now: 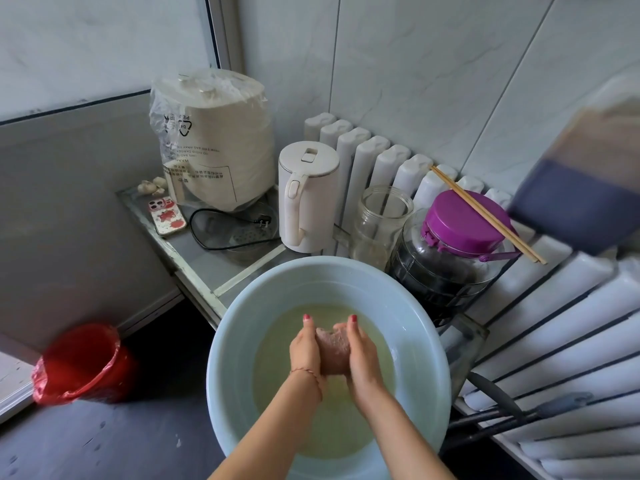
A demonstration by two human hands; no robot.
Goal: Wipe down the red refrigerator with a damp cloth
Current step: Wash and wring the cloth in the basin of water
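Cloth (334, 351): pinkish, bunched into a wad; long axis runs roughly away from the person, far end towards the basin's back rim; held just above the yellowish water, between both palms.
Basin (242, 327): pale blue, round, part-filled with cloudy water; sits at the front edge of the bench (194, 265).
Left hand (305, 351): forearm enters from lower left, rising over the basin; thin red bracelet at the wrist; thumb points away, red nail showing.
Right hand (362, 355): forearm enters from lower right; mirrors the left, thumb forward over the wad's top.
Grip: both hands clenched round the cloth, fingers curled about its sides, pressing it from either side.
Bench contents: white kettle (308, 195) behind the basin; bagged white cooker (214, 140) further left; phone (167, 215) beside it; empty glass jar (382, 223); dark jar with purple lid (464, 223), chopsticks (485, 216) lying across it.
Floor: red bin (83, 362) at left.
Refrigerator: out of view.
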